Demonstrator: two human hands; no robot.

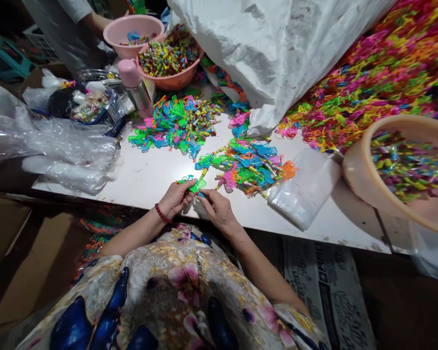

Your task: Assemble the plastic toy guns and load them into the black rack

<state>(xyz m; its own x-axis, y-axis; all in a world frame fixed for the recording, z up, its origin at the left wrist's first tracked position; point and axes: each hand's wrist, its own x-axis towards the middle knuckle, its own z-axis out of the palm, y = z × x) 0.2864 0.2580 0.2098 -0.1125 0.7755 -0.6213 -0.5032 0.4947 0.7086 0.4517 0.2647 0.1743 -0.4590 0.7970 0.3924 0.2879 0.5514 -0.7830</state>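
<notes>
My left hand [177, 198], with a dark red bead bracelet at the wrist, is closed on a green plastic toy piece [198, 185] at the table's front edge. My right hand [218, 208] meets it from the right, thumb and finger pinching a small blue piece [201, 195] against the green one's lower end; whether the two are joined I cannot tell. Just beyond my hands lies a mixed pile of flat plastic toys [250, 163] in green, blue, pink and orange, with striped sticks among them. Farther back is a similar pile [175, 121].
Clear plastic bags [306, 187] lie right of the near pile. A peach basin [357, 150] of striped pieces stands at the right. At the back are an orange basin [171, 80], a pink basin [131, 26], a thermos [136, 90] and a white sack [266, 48]. Another person's arm [97, 22] shows top left.
</notes>
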